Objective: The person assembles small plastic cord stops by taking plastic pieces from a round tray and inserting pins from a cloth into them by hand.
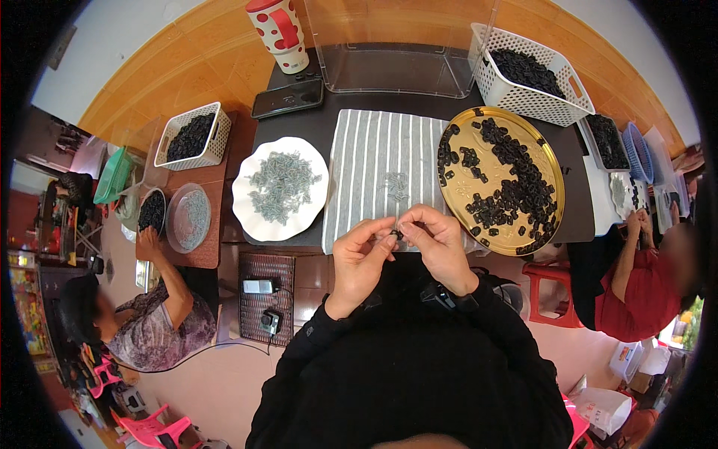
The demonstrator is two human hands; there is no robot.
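Above the near edge of a grey-and-white striped cloth, my two hands meet with fingertips almost touching. My left hand is closed in a pinch on a small black plastic part. Thumb and forefinger of my right hand are pinched together right beside that part; what they hold is too small to make out. A little pile of thin silvery pins lies on the cloth just beyond. More such pins fill a white scalloped plate on the left. To the right, a round gold tray carries many loose black parts.
Behind the cloth stand a clear plastic box, a phone and a red-dotted tumbler. White baskets of black parts stand at back left and back right. One person works at left, another at right.
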